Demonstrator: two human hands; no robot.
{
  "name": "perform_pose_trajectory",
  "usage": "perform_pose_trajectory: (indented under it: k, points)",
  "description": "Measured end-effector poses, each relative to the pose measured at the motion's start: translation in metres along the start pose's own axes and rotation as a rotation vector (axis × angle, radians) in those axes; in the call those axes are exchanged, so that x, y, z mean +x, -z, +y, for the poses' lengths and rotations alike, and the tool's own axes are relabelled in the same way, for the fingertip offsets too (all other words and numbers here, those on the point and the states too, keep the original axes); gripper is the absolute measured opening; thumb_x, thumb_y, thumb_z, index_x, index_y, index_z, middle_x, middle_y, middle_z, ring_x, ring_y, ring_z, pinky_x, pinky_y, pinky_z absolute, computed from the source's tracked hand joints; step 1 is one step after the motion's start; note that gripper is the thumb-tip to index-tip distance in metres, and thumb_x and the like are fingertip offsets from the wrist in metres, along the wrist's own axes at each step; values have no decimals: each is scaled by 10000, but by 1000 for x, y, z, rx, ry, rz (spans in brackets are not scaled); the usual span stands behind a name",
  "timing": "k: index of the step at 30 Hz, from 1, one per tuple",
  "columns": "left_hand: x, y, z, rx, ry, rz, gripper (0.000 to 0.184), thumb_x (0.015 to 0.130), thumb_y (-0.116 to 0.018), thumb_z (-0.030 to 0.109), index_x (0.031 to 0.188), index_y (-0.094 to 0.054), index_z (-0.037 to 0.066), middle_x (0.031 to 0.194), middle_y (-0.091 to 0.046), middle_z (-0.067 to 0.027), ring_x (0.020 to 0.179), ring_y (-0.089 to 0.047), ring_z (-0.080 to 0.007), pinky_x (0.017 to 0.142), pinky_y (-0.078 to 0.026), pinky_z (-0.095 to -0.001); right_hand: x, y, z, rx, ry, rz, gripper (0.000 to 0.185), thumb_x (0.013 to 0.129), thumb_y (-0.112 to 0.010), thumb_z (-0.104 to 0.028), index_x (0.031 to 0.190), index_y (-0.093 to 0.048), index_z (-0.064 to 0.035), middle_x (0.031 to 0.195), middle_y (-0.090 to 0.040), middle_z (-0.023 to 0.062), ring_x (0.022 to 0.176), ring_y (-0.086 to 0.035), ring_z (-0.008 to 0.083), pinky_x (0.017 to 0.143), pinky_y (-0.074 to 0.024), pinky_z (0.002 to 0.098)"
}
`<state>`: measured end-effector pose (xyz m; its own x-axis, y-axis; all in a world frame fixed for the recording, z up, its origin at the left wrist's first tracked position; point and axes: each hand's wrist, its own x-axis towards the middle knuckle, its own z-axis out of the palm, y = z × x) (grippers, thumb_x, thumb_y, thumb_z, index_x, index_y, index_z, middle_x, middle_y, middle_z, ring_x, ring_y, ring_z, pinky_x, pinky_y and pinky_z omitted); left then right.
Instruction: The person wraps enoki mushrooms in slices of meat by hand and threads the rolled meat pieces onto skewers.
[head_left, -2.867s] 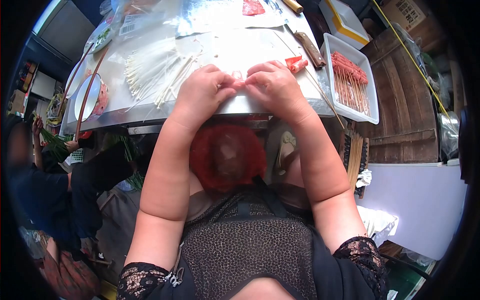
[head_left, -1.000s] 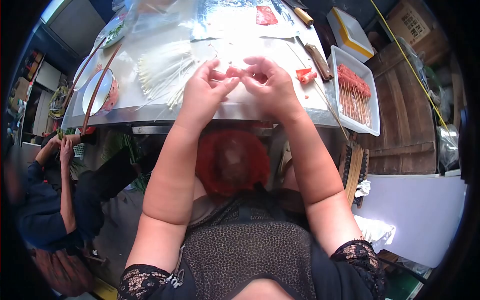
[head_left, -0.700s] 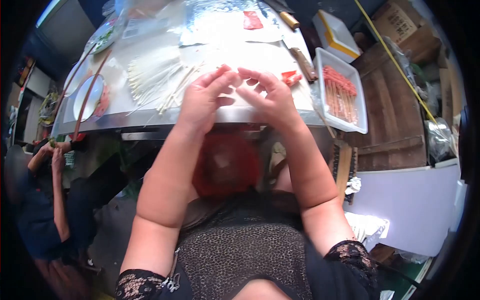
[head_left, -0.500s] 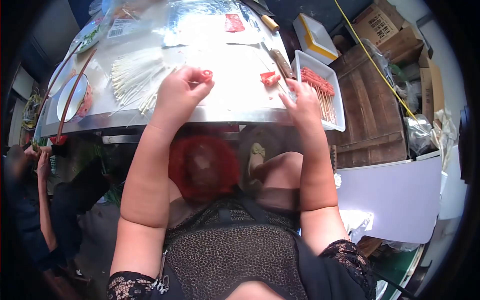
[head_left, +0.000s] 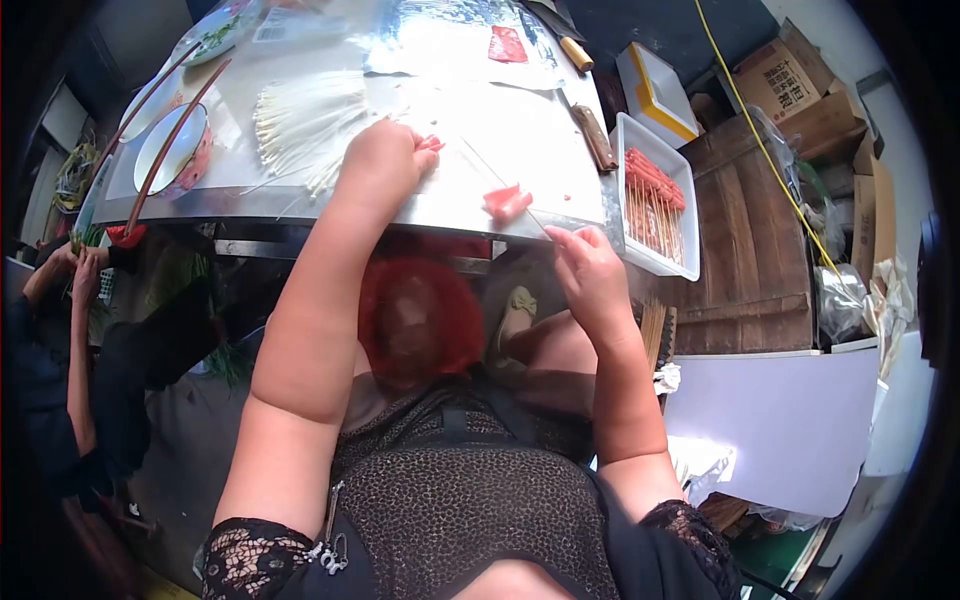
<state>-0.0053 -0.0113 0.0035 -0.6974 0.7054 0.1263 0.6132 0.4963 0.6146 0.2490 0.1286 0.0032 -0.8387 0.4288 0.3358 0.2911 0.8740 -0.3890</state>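
My left hand [head_left: 385,155] is closed on a small red meat roll [head_left: 430,144], over the table just right of the white enoki mushrooms [head_left: 310,125]. Pinched in my right hand [head_left: 588,262] is the lower end of a thin wooden skewer [head_left: 540,222] at the table's front edge. Red meat [head_left: 508,203] is threaded on that skewer, whose tip points up and left toward my left hand. A flat red meat slice [head_left: 507,44] lies on the silver sheet [head_left: 430,40] at the back.
A white tray [head_left: 692,250] of meat skewers stands at the right, beside a wooden-handled knife [head_left: 594,137]. At the left are a bowl [head_left: 170,150] and long brown chopsticks [head_left: 178,125]. A person's hands [head_left: 83,265] hold greens at far left. Below the table is a red tub [head_left: 420,320].
My right hand has left my left hand, reached to the right and taken the skewer with meat, bringing it nearer the front edge. My left hand keeps the small roll.
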Motion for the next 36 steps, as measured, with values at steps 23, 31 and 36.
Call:
perform_pose_trajectory:
  k: [23, 31, 36]
  points:
    - [5, -2, -8, -173, 51, 107, 270, 798, -773, 253, 837, -713, -8, 669, -683, -94, 550, -618, -147, 568, -499, -290, -1, -2, -2, 127, 3, 18, 165, 859, -673, -87, 1015, -726, -80, 763, -587, 92, 721, -599, 246, 652, -505, 344]
    - [5, 0, -9, -248, 51, 41, 259, 811, -764, 236, 879, -720, -10, 741, -700, -102, 638, -627, -144, 628, -508, -296, 14, 1, -1, 136, -19, -24, 159, 861, -666, -98, 1004, -734, -83, 789, -612, 94, 730, -616, 249, 666, -512, 350]
    - [5, -2, -7, -252, 1, 7, 244, 833, -747, 228, 910, -729, -3, 773, -702, -87, 688, -628, -128, 675, -510, -289, 25, -4, -8, 137, 21, -11, 159, 870, -658, -113, 1008, -734, -89, 797, -616, 98, 741, -622, 269, 683, -513, 363]
